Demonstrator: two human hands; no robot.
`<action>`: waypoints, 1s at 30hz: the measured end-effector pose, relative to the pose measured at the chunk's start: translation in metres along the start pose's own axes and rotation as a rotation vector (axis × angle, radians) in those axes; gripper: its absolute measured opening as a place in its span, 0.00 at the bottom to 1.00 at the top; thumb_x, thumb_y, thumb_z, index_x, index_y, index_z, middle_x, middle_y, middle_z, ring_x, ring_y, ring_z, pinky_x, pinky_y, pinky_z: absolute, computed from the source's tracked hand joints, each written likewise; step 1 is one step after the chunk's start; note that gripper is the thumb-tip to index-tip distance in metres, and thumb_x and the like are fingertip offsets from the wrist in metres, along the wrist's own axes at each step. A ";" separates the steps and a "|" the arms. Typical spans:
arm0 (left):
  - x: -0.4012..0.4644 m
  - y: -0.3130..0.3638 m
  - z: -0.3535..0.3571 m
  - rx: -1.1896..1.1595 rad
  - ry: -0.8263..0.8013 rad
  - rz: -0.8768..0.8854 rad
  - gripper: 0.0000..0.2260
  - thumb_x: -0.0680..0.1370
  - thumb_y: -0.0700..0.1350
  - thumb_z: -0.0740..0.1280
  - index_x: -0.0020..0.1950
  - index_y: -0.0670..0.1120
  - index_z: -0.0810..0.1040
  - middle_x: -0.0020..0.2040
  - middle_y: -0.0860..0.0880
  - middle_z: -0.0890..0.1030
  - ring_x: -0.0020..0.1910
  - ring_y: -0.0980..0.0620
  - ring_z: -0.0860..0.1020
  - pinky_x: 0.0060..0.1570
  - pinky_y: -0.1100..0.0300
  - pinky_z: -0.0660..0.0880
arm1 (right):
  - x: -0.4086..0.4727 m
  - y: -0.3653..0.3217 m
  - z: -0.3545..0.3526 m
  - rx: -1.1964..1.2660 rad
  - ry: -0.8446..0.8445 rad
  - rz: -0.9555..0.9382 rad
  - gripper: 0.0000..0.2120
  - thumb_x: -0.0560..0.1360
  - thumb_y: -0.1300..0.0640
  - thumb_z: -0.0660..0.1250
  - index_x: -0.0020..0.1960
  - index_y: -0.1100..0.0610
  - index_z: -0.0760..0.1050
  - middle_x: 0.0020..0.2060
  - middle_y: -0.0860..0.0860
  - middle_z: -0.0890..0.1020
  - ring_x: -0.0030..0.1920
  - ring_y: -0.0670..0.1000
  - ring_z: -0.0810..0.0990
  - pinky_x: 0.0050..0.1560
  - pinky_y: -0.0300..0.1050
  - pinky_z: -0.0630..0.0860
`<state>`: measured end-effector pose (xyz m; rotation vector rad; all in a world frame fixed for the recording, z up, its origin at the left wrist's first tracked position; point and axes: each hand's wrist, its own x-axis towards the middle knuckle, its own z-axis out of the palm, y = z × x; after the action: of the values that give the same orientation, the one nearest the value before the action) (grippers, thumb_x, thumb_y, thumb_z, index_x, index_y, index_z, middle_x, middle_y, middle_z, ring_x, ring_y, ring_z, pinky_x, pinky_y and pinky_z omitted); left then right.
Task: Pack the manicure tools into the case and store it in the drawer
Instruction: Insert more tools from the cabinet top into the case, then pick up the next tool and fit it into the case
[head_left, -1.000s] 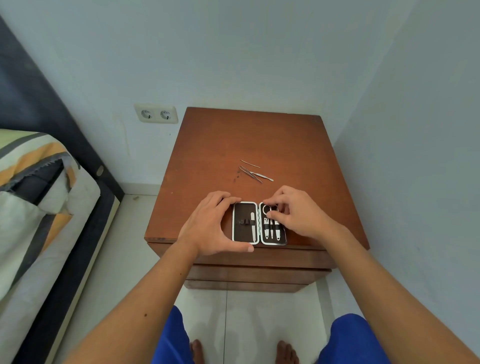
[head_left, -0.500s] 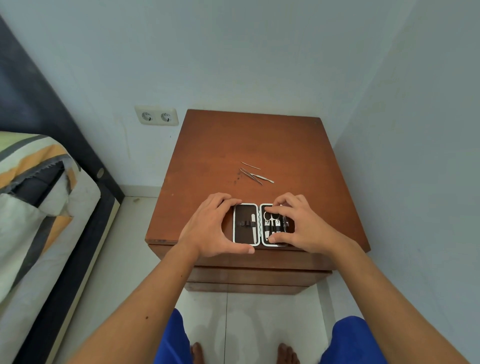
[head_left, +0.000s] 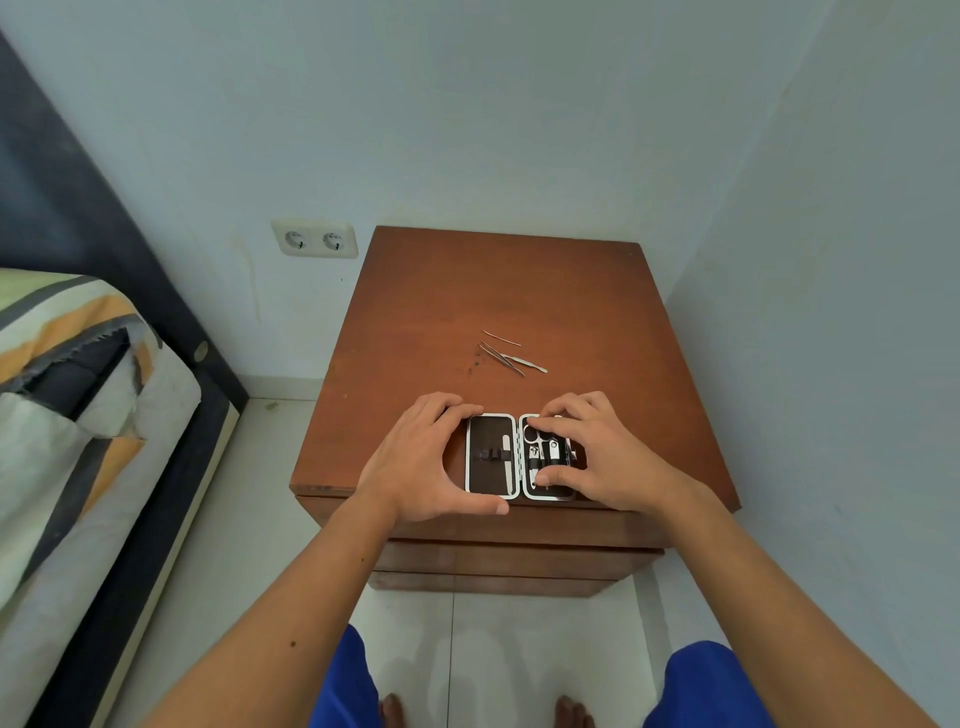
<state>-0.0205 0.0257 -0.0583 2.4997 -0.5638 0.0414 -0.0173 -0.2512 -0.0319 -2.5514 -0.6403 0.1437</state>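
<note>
A small manicure case (head_left: 491, 456) with a white rim and dark lining lies open flat near the front edge of a brown wooden nightstand (head_left: 519, 291). Its left half holds a white file under a strap. Its right half holds several small tools. My left hand (head_left: 421, 460) cups the left half, thumb at the front edge and fingers at the back. My right hand (head_left: 605, 457) rests on the right half, fingers spread over the tools and thumb on the lower part. Three thin metal tools (head_left: 511, 356), tweezers among them, lie loose on the top behind the case.
The nightstand's drawer fronts (head_left: 514, 558) below the top are closed. A bed (head_left: 78, 415) with striped bedding stands to the left. A double wall socket (head_left: 315, 239) is on the wall behind. A wall runs close along the right side. My bare feet stand on white tiles.
My right hand has shifted from pinching at the top of the right half to lying spread over it. My left hand and the case have stayed put.
</note>
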 end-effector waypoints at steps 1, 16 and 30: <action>0.000 0.000 0.000 -0.001 -0.001 -0.001 0.53 0.58 0.79 0.76 0.77 0.54 0.71 0.70 0.58 0.70 0.72 0.58 0.67 0.72 0.60 0.66 | 0.000 0.000 0.000 -0.013 -0.003 -0.003 0.35 0.74 0.41 0.76 0.76 0.52 0.73 0.65 0.41 0.71 0.66 0.46 0.60 0.69 0.38 0.60; -0.002 0.002 0.005 -0.015 -0.011 0.005 0.53 0.59 0.79 0.76 0.77 0.53 0.72 0.70 0.58 0.70 0.72 0.58 0.67 0.73 0.59 0.66 | -0.006 0.006 -0.002 0.135 0.098 0.074 0.26 0.73 0.41 0.77 0.69 0.47 0.80 0.59 0.41 0.75 0.58 0.45 0.73 0.58 0.32 0.68; 0.000 -0.004 -0.001 -0.005 -0.013 -0.002 0.53 0.59 0.80 0.75 0.78 0.54 0.71 0.71 0.58 0.70 0.73 0.59 0.66 0.74 0.59 0.66 | 0.102 0.000 0.008 0.140 0.272 0.353 0.03 0.74 0.50 0.78 0.47 0.47 0.86 0.42 0.44 0.83 0.42 0.42 0.79 0.49 0.42 0.76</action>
<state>-0.0190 0.0292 -0.0598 2.4975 -0.5664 0.0227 0.0713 -0.2004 -0.0366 -2.4641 -0.0718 -0.0379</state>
